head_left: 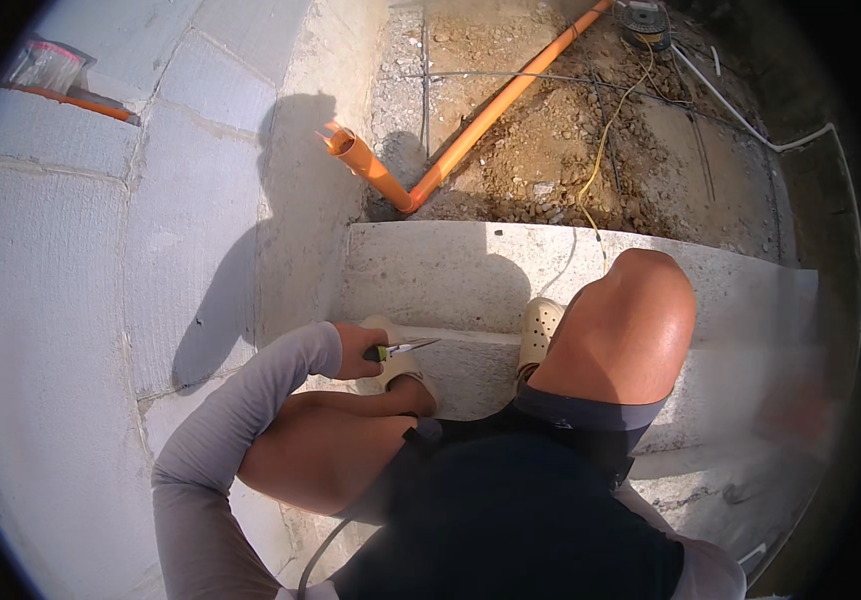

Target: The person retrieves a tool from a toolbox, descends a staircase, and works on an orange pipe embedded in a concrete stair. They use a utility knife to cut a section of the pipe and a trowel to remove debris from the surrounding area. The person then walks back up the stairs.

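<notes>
My left hand [355,350] is closed round the handle of a small hand tool [380,353]. The tool has a green and black grip and a pointed metal end that aims to the right. I cannot make out its exact kind. Just behind it is my left foot in a cream clog [385,330], partly covered by the hand. My other cream clog [540,330] rests on the pale step, beside my raised right knee. Of my right arm only parts of the light sleeve [710,572] show at the lower right; the hand itself is out of view.
Ahead, an orange pipe [495,120] crosses rubble and soil, with an upright open end [355,155] near the wall. Thin metal bars [510,73] and a yellow cord [605,140] cross the ground. Pale blocks [40,270] cover the left. A clear bag [45,65] lies farther off.
</notes>
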Available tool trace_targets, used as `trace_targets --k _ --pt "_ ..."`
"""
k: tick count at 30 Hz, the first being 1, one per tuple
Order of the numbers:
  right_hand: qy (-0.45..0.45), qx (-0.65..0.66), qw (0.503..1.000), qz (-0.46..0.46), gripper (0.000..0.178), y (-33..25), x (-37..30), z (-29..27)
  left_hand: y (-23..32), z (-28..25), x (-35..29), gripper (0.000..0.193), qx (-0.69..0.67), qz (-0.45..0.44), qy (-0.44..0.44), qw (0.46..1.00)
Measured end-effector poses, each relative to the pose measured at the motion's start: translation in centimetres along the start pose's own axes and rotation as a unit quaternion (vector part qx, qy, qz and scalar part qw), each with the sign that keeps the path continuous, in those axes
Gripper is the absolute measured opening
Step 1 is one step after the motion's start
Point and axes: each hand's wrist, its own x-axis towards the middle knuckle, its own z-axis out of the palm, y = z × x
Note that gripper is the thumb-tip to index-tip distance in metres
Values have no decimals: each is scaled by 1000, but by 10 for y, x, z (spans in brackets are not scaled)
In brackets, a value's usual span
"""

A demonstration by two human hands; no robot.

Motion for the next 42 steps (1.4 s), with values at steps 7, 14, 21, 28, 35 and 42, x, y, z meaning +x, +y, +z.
trace_targets --k 7,14,21,28,35,42 --pt "-36 216 975 37 35 -180 -5 -27 54 -29 22 43 97 28 -95 990" --pt "-158 302 779 526 32 -339 -47 -64 106 -74 64 45 56 34 -133 989" --pt "-37 291 581 759 32 -482 -72 -71 84 -93 69 47 3 0 -183 983" --pt "61 258 351 898 32 -640 -129 -57 67 -103 54 48 -48 -44 -216 974" --pt "-20 265 404 875 30 -632 -110 -51 37 -87 55 49 -72 -36 -229 970" --pt "-76 270 446 850 29 -617 -104 -62 -28 -117 11 45 -87 -25 -104 990"
